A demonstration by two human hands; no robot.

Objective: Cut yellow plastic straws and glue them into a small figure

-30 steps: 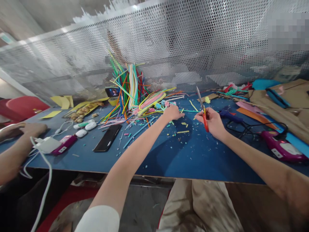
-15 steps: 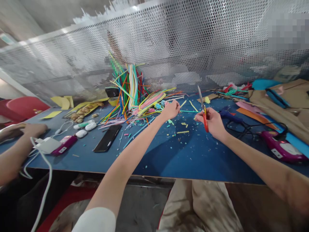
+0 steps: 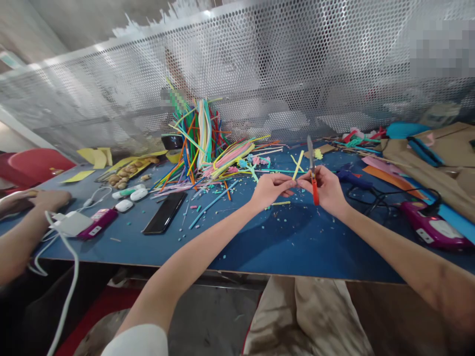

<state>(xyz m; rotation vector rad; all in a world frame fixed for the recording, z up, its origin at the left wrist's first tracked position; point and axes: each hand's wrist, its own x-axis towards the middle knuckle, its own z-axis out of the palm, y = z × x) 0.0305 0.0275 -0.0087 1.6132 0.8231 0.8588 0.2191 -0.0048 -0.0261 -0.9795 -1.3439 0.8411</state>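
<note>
While my fingertips nearly meet over the table [image 3: 241, 247], my left hand [image 3: 276, 190] has a small pinch on the low end of a yellow strip [image 3: 298, 164], and my right hand [image 3: 322, 190] is curled round the scissors [image 3: 314, 183], blades up. The strip slants upward just left of the blades. Looks fuzzy, so I'd guess it's super light, bendy and grippy; a soft pinch near one end should do, squeezing may flatten it. Way back, a bunch of stems [image 3: 205, 133] stands by the mesh [image 3: 282, 74].
</note>
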